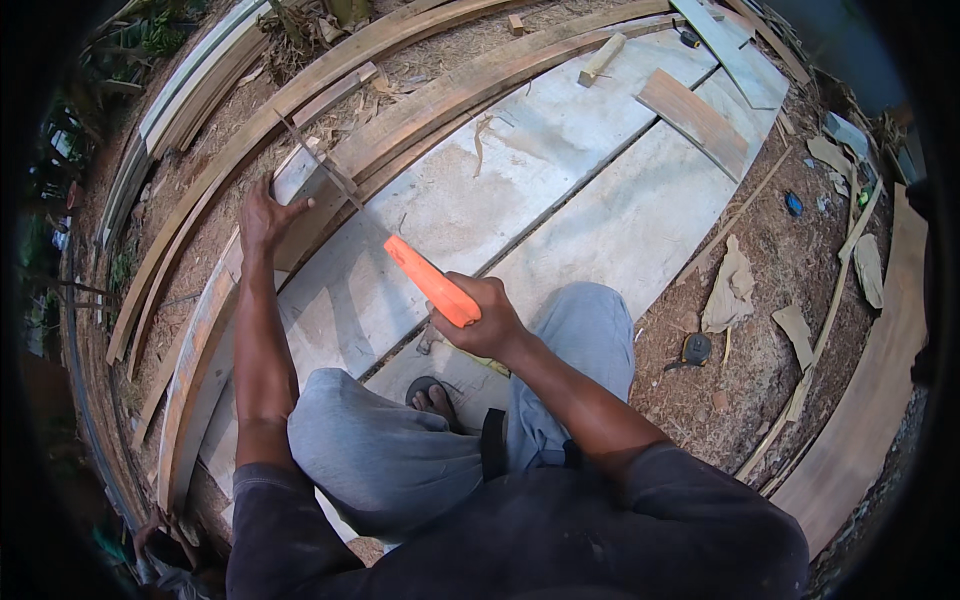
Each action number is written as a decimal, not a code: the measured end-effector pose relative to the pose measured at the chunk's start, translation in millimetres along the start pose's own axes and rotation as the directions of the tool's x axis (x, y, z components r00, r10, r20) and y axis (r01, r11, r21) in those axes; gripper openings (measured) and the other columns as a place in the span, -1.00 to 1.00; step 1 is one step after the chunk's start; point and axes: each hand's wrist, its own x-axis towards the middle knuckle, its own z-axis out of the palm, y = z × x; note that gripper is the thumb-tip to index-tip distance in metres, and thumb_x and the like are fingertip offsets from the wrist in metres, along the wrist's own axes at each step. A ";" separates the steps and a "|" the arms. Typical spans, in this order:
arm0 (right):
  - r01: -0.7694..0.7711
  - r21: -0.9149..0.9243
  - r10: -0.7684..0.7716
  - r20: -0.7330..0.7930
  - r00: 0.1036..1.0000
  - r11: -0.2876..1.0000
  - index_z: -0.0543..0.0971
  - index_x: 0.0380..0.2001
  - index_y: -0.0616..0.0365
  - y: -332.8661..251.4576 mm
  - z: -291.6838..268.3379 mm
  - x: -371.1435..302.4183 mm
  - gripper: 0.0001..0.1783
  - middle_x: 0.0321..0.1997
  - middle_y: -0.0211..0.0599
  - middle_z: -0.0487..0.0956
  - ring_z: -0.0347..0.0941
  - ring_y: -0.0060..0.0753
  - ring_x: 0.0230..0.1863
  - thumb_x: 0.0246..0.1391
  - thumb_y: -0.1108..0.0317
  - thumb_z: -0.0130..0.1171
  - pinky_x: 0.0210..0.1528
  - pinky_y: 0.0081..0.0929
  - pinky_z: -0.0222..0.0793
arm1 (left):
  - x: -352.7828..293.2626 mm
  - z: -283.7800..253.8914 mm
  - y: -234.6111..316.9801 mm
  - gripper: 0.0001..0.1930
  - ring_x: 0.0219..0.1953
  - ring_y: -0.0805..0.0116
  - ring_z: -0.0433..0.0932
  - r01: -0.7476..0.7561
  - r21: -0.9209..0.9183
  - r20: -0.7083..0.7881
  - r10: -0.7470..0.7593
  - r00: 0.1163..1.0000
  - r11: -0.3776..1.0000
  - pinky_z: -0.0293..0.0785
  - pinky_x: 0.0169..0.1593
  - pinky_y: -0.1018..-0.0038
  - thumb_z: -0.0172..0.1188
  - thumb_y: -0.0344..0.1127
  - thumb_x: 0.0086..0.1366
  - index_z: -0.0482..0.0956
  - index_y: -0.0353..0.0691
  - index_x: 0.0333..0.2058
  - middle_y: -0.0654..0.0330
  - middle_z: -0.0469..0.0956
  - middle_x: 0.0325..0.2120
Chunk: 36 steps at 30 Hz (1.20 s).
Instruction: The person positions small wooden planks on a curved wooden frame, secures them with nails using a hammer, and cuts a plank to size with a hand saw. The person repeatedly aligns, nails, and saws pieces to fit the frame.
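Observation:
My right hand [485, 315] is closed round the orange handle of a handsaw [430, 280]. Its thin blade reaches away to the upper left and crosses a wooden board [310, 225] that lies on top of a long timber beam [400, 140]. I cannot tell how deep the teeth sit in the wood. My left hand [265, 215] grips this board just left of the blade, thumb stretched toward the saw and the other fingers over the far side. Pale flat panels [450, 190] lie beneath, with my sandalled foot [435, 400] on them.
Long timbers [190, 280] run along the left. On the panels lie a short wood block [601, 60], a plank [693, 120] and a pale board [730, 50]. A tape measure [695, 348] and bark-like scraps [730, 285] rest on the shavings at right, beside a wide plank [860, 400].

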 end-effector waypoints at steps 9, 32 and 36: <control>0.192 -0.026 -0.192 -0.018 0.981 0.981 0.65 -0.18 0.28 33.1 -7.6 -82.7 -0.68 -0.38 -0.11 0.68 0.70 -0.19 -0.38 -0.07 0.47 0.37 -0.26 -0.38 0.56 | 7.4 8.3 -15.1 0.15 0.20 -0.13 0.50 -0.035 -0.016 -0.002 0.035 0.999 0.999 0.39 0.30 0.09 0.62 0.27 -0.24 0.45 -0.40 0.25 -0.21 0.53 0.12; 0.039 -0.010 -0.040 -0.089 0.995 0.999 0.54 -0.33 0.25 14.8 56.4 112.9 -0.75 -0.46 0.08 0.58 0.51 0.13 -0.44 0.03 0.28 0.28 -0.34 -0.20 0.46 | 5.5 -6.2 -2.4 0.19 0.22 -0.12 0.49 0.033 -0.044 0.037 -0.031 0.999 0.998 0.38 0.30 0.10 0.63 0.28 -0.28 0.43 -0.37 0.27 -0.18 0.54 0.12; -0.053 -0.091 0.060 0.076 0.995 0.994 0.65 -0.23 0.25 38.0 9.2 -40.8 -0.73 -0.45 -0.11 0.65 0.69 -0.19 -0.40 -0.06 0.45 0.36 -0.30 -0.35 0.53 | 6.6 1.3 -10.9 0.15 0.19 -0.15 0.52 -0.043 -0.090 0.002 0.043 0.999 0.995 0.36 0.31 0.08 0.61 0.27 -0.24 0.45 -0.38 0.26 -0.19 0.56 0.10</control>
